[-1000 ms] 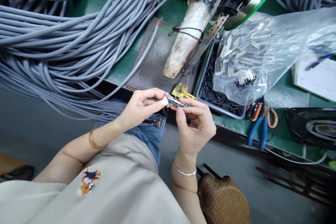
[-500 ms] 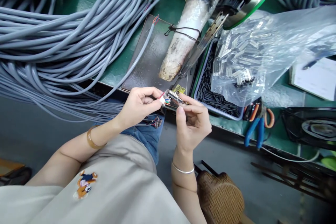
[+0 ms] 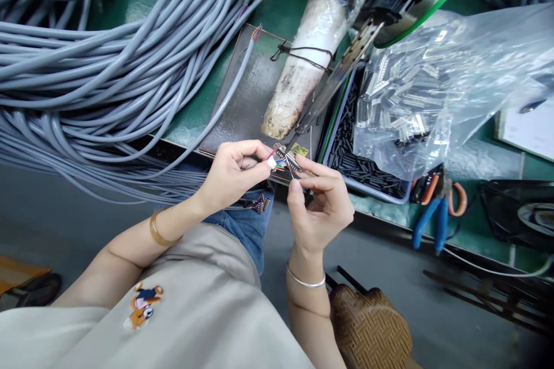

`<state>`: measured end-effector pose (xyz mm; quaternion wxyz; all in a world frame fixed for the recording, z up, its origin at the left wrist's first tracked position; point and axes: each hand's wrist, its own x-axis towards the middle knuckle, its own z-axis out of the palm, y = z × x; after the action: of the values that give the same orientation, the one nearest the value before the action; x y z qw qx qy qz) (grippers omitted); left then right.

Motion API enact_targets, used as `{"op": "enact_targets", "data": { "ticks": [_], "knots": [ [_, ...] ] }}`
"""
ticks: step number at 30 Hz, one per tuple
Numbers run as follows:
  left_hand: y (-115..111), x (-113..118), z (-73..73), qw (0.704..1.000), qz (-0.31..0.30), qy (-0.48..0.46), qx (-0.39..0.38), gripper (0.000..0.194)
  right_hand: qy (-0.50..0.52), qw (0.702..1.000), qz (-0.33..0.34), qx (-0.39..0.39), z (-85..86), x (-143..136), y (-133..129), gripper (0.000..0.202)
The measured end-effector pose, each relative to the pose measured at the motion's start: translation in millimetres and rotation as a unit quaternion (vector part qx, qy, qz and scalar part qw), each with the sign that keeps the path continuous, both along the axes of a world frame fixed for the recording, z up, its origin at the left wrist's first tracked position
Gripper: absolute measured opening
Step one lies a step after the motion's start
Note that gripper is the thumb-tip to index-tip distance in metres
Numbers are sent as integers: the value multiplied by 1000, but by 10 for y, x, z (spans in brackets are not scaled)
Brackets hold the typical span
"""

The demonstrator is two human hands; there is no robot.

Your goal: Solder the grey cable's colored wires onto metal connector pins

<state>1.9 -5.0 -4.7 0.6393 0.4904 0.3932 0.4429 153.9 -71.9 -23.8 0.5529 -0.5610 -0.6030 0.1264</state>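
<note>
My left hand (image 3: 231, 176) pinches the stripped end of a grey cable, where thin coloured wires (image 3: 275, 162) fan out. My right hand (image 3: 318, 199) holds a small metal-shelled connector (image 3: 288, 160) against those wires, thumb and forefinger closed on it. Both hands meet just off the front edge of the green bench (image 3: 194, 118). A cluster of small dark connectors (image 3: 259, 203) lies on my lap under the left hand.
Coiled grey cables (image 3: 95, 57) fill the left. A dark metal plate (image 3: 251, 98) and a wrapped soldering stand (image 3: 303, 63) sit behind the hands. Right of them are a tray of black sleeves (image 3: 355, 155), a plastic bag of connectors (image 3: 424, 86) and blue-handled cutters (image 3: 433, 213).
My right hand has turned the connector and brought it closer to the wire ends. The view shifted slightly; the left hand has held its grip.
</note>
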Motion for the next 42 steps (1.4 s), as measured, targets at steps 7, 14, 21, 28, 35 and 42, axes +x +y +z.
{"op": "enact_targets", "data": {
  "ticks": [7, 14, 21, 28, 35, 42],
  "knots": [
    [7, 0, 18, 1000, 8, 13, 3, 12, 5, 1000, 2, 3, -3, 2, 4, 10],
    [-4, 2, 14, 1000, 5, 15, 11, 12, 15, 1000, 12, 8, -9, 18, 11, 15],
    [0, 8, 32, 1000, -1, 16, 11, 13, 6, 1000, 8, 11, -7, 16, 16, 12],
    [4, 11, 35, 1000, -9, 18, 5, 12, -5, 1000, 10, 12, -11, 29, 31, 12],
    [12, 21, 71, 1000, -7, 18, -6, 15, -27, 999, -7, 26, 59, 8, 65, 9],
    [32, 26, 93, 1000, 2, 17, -8, 14, -42, 998, -15, 44, 119, -4, 95, 13]
  ]
}}
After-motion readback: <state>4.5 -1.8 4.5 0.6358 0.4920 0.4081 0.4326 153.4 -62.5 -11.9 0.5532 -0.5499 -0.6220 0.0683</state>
